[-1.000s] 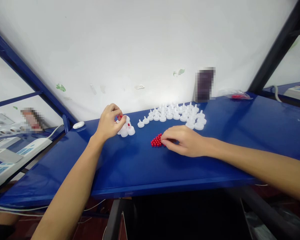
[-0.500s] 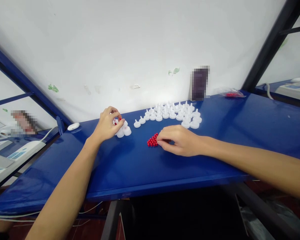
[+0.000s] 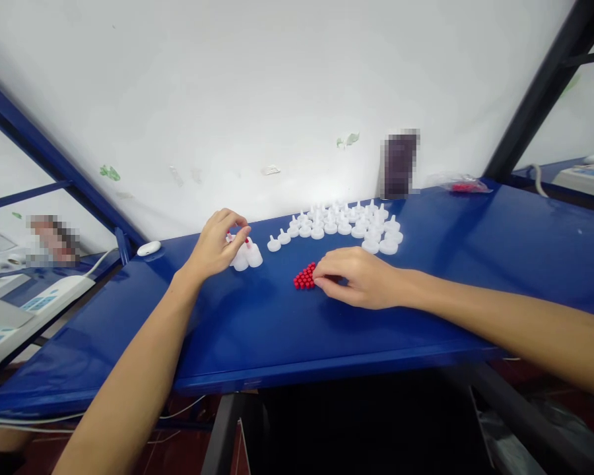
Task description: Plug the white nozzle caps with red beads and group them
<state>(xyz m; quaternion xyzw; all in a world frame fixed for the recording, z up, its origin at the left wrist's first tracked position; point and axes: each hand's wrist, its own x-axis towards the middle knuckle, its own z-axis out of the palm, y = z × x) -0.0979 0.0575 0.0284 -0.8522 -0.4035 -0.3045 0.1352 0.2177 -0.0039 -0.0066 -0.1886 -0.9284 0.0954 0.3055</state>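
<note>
The white wall (image 3: 277,99), smooth but chipped in a few spots, stands behind a long table (image 3: 257,330) with a glossy blue, hard-looking surface. Over that surface reach the person's two bare hands. The right hand (image 3: 359,277) lies low, fingers bent, the grip nearly closed with thumb and forefinger tips drawn together at the right edge of a packed cluster of red caps; whether a cap is pinched there cannot be told. The left hand (image 3: 220,241) arches over a small group on the left, its thumb and forefinger curved so that their tips almost meet; whether this grip holds anything is also unclear.

A clear, crinkled plastic bag (image 3: 464,185) with red contents lies at the back right. A smooth white oval case (image 3: 149,248) sits well left of the left hand. Beneath the left hand stand stubby white cylinders (image 3: 254,256), plastic-looking and close together, with a bit of red showing at the top. Between the hands and the wall, white nozzle pieces (image 3: 344,228) spread in a curved band, each a round disc with a thin upright spout. Smallest are the red caps (image 3: 304,277), tiny shiny cylinders in tight rows at the middle of the table.
</note>
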